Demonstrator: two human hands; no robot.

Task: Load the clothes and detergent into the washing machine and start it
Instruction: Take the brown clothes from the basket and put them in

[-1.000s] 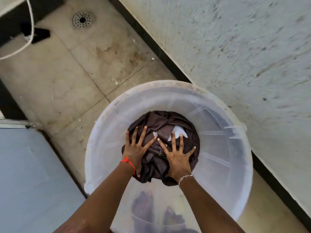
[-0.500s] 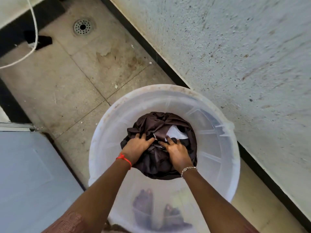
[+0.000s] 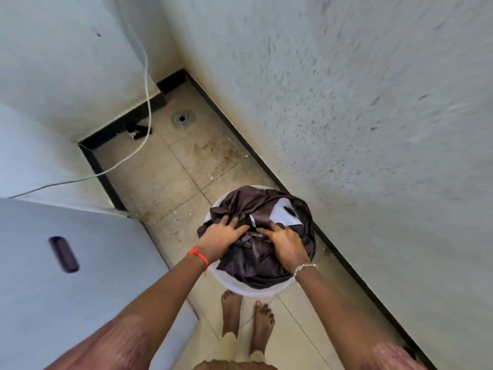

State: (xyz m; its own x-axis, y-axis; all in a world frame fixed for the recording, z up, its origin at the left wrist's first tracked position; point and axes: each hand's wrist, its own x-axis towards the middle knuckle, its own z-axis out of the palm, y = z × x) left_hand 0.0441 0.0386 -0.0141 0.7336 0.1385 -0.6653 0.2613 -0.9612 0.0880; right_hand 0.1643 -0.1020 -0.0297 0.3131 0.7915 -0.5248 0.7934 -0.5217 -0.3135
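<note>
A bundle of dark brown clothes [image 3: 256,260] with a pale patch hangs above a translucent white bucket [image 3: 234,285] on the floor. My left hand [image 3: 222,236] grips the bundle's left side, a red thread on its wrist. My right hand [image 3: 286,245] grips the right side, a silver bracelet on its wrist. The bundle covers most of the bucket's mouth. At the left stands the washing machine [image 3: 53,303], white, with a dark recessed handle [image 3: 64,254] on its top.
A rough white wall [image 3: 373,129] runs close along the right. A tiled floor [image 3: 170,177] stretches ahead to a round drain [image 3: 182,118]. A white cable [image 3: 145,102] hangs down toward the machine. My bare feet [image 3: 248,316] stand just behind the bucket.
Both hands went from lying flat on the clothes in the bucket's bottom to gripping them, and the bundle has come up to the bucket's rim. The camera has risen and pulled back.
</note>
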